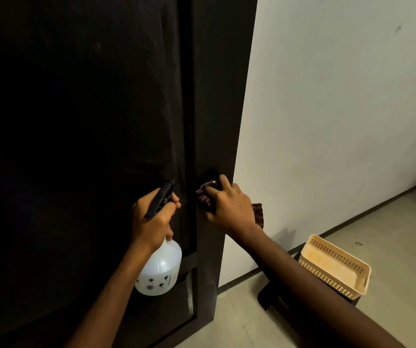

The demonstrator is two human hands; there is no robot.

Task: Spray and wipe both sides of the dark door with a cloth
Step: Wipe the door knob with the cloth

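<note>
Head view: left hand (151, 219) grips spray bottle (159, 270); right hand (229, 207) presses cloth (205, 194) against door (76, 121).

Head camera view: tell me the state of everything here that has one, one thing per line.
door: upright, cloth pressed against it near its right edge
spray bottle: upright, off the floor, nozzle facing the door
cloth: bunched, one end hanging loose
left hand: grips the spray bottle at its neck
right hand: holds the cloth against the door
basket: open-topped, sitting on a dark stool
</note>
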